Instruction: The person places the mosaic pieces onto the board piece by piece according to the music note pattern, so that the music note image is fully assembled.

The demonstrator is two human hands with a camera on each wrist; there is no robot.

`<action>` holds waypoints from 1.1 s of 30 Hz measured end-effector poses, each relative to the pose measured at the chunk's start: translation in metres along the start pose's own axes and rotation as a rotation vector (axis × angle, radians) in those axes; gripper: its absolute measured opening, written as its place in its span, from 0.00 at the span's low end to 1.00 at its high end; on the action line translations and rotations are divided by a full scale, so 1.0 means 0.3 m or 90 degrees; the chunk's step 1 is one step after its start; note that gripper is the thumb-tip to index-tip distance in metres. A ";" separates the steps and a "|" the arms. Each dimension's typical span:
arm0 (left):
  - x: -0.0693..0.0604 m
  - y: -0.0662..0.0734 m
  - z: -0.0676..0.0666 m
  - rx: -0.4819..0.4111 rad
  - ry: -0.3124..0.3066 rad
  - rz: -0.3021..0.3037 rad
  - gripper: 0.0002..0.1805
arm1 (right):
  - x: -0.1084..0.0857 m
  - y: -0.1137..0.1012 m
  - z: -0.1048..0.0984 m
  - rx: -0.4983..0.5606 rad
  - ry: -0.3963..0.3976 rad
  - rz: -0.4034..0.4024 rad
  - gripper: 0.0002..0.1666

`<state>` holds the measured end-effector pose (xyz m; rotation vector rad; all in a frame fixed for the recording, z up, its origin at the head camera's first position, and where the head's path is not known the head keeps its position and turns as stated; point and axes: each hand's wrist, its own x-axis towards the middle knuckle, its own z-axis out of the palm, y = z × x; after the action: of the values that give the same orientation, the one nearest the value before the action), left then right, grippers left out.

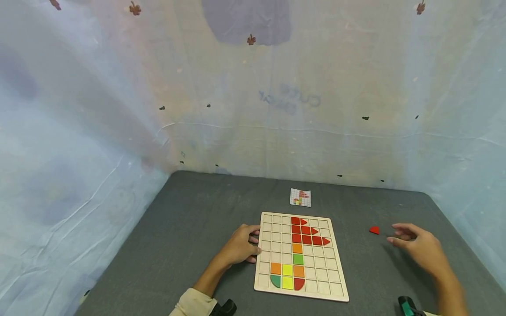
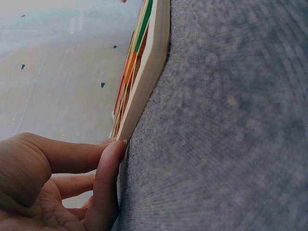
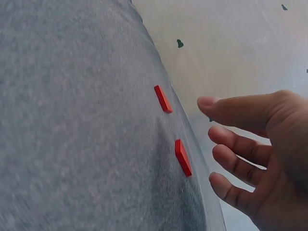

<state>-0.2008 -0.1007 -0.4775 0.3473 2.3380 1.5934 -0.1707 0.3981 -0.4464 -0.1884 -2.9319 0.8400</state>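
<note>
My left hand [image 1: 241, 245] holds the left edge of a wooden grid board [image 1: 276, 245]; thumb and finger meet at its rim [image 2: 149, 77] in the left wrist view. Coloured tiles sit in the board's cells: red squares [image 1: 306, 239] ending in red triangles, orange and green squares, yellow squares [image 1: 287, 276], and rounded green and red corner tiles. Over the table at the right hovers my right hand [image 1: 421, 245], fingers loosely bent and holding nothing. Left of it lies a red tile [image 1: 374, 230]. Two red tiles [image 3: 183, 158] show in the right wrist view; the hand hides one in the head view.
A small printed card [image 1: 300, 197] with a coloured grid pattern lies behind the board. Dark grey cloth [image 1: 205, 206] covers the table. Pale, spotted sheeting [image 1: 253, 140] hangs along the back and sides.
</note>
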 end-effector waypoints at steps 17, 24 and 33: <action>-0.001 0.004 -0.002 -0.001 -0.003 0.004 0.39 | 0.014 0.074 0.007 -0.040 -0.040 0.001 0.30; -0.001 0.002 -0.002 0.001 -0.003 0.000 0.38 | 0.012 0.084 0.011 -0.031 -0.044 -0.022 0.25; -0.003 0.002 -0.003 0.000 -0.005 -0.002 0.38 | 0.021 0.075 0.010 -0.051 -0.070 -0.006 0.26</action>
<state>-0.2003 -0.1016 -0.4766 0.3482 2.3320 1.5875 -0.1750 0.4164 -0.4605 -0.1380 -3.0686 0.7548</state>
